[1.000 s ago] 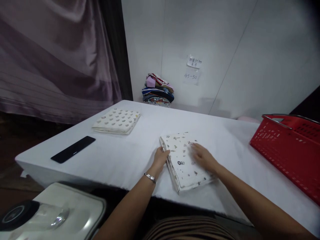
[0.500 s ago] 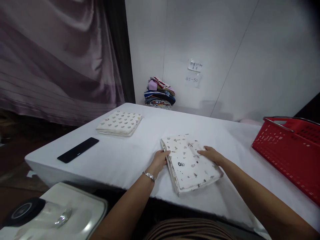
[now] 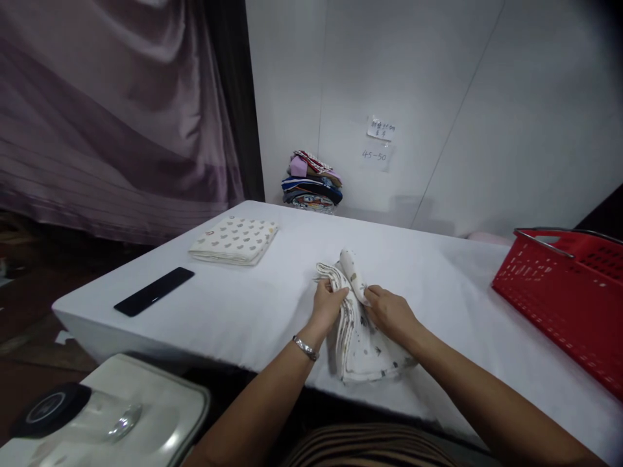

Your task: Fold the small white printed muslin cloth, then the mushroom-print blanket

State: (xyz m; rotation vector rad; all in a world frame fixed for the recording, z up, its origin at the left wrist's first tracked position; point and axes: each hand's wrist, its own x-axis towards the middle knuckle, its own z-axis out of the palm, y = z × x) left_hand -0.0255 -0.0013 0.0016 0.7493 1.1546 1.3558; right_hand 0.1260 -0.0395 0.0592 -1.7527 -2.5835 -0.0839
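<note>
1. Near the middle of the worktop's (image 3: pixel 302 250) near edge, I have the pale printed cloth (image 3: pixel 372 353), bunched and raised at its far end, its lower end lying just inside that edge.
2. On the cloth's left side, my left fingers (image 3: pixel 339 296) grip the stacked layers, thumb on top, a silver bracelet (image 3: pixel 305 348) around that wrist.
3. To the right of them, my right fingers (image 3: pixel 374 296) are closed on a rolled-up fold of the same cloth.
4. Toward the far left corner, a folded cloth (image 3: pixel 236 240) with a leaf-like print lies flat.
5. By the left edge, nearer the near left corner, a black flat slab (image 3: pixel 154 292) lies at a slant.
6. Along the right side stands a red basket (image 3: pixel 559 298) with a metal handle.
7. Beyond the far edge, a stack of folded fabrics (image 3: pixel 311 185) sits against the wall (image 3: pixel 428 97), left of a sign (image 3: pixel 374 156) reading "45-50".
</note>
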